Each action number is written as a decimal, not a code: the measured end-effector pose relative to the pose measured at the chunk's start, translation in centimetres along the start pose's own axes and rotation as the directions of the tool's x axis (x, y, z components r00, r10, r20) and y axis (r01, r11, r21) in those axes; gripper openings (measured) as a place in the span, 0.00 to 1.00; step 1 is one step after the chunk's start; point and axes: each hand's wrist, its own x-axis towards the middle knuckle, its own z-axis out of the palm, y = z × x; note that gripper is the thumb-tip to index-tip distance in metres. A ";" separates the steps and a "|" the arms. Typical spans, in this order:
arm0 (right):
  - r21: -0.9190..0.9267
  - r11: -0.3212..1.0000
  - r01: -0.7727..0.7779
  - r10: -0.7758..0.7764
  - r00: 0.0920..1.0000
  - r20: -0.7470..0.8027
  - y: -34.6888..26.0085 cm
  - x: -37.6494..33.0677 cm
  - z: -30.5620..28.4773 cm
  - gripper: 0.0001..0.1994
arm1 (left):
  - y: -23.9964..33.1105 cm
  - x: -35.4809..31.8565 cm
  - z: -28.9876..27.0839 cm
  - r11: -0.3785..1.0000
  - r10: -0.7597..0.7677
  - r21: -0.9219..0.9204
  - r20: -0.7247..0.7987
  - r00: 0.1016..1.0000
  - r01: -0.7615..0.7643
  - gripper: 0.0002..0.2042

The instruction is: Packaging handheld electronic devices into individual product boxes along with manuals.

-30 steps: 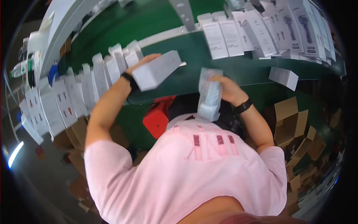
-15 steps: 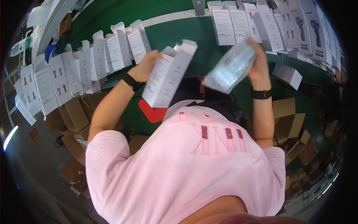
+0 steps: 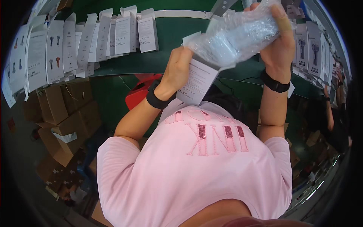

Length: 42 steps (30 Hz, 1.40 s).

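The left hand [image 3: 180, 68] is wrapped around one white carton [image 3: 198, 81], open end tilted up, held above the pink shirt [image 3: 196, 166] and just short of the green conveyor [image 3: 166, 49]. The right hand [image 3: 279, 41] is clenched on one clear bubble-wrapped bundle [image 3: 236, 36], whose lower end sits right at the carton's mouth (can't tell how far in it is, the wrap hides that).

What looks risky: the bundle seems fatter than the opening, so the wrap could bunch on the rim and crush a flap, or the carton could slip since it's only gripped near the top.

Counts: one carton in hand, one bundle, two black wristbands. About ten white boxes [image 3: 124, 32] stand in the row on the left, at least four more on the right, and brown cardboard cartons [image 3: 62, 109] are piled below, too jumbled to count.
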 end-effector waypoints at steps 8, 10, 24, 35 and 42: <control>-0.711 0.702 -0.030 0.581 0.603 0.548 1.7 -2.7 3.1 0.16 | -1.1 -3.1 -1.1 0.972 0.136 0.210 -0.117 0.984 -0.109 0.25; -0.712 0.309 0.630 0.376 0.606 0.701 1.6 -3.2 3.2 0.14 | -0.7 -3.7 -2.1 0.997 0.074 0.045 -0.218 0.973 -0.066 0.25; -0.916 -0.130 0.380 0.596 0.768 0.234 24.4 -1.7 -6.7 0.24 | -1.4 -7.7 -10.6 0.996 0.016 -0.053 -0.684 0.729 -0.071 0.26; -0.613 0.787 0.076 0.295 0.826 0.481 2.9 2.2 9.3 0.16 | 0.9 -2.6 -6.3 0.976 -0.038 -0.214 -0.394 0.918 -0.052 0.25; -0.674 0.326 0.663 0.571 0.430 0.699 -0.3 0.4 7.6 0.11 | 2.7 -1.0 -2.7 0.831 -0.245 -0.531 -0.080 0.966 0.167 0.27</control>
